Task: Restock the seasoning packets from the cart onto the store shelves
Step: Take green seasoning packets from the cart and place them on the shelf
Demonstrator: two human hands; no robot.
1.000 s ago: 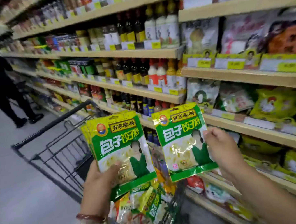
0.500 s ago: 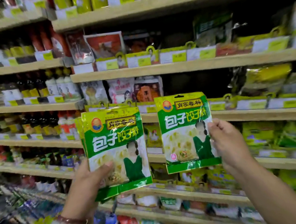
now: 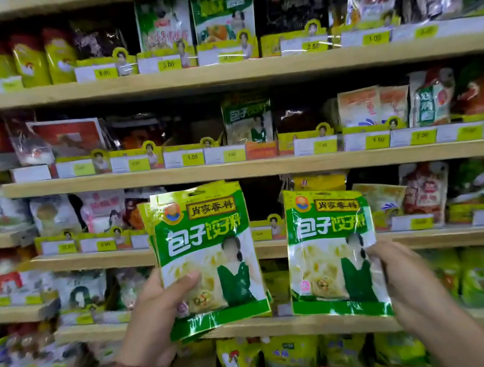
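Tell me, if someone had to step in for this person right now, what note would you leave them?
Left hand: holding a stack of green seasoning packets.
Right hand: holding a single green packet by its edge.
Both are raised in front of the shelves, none placed yet.
A matching packet on the shelf stands above, beside an emptier-looking slot; that seems the likely spot.
The cart is out of view.
Left: shelve these packets, then fetch more.

The single head-worn camera faces the store shelves [image 3: 263, 168] squarely and close, looking slightly down over the left hand [image 3: 156, 314] and right hand [image 3: 407, 278].
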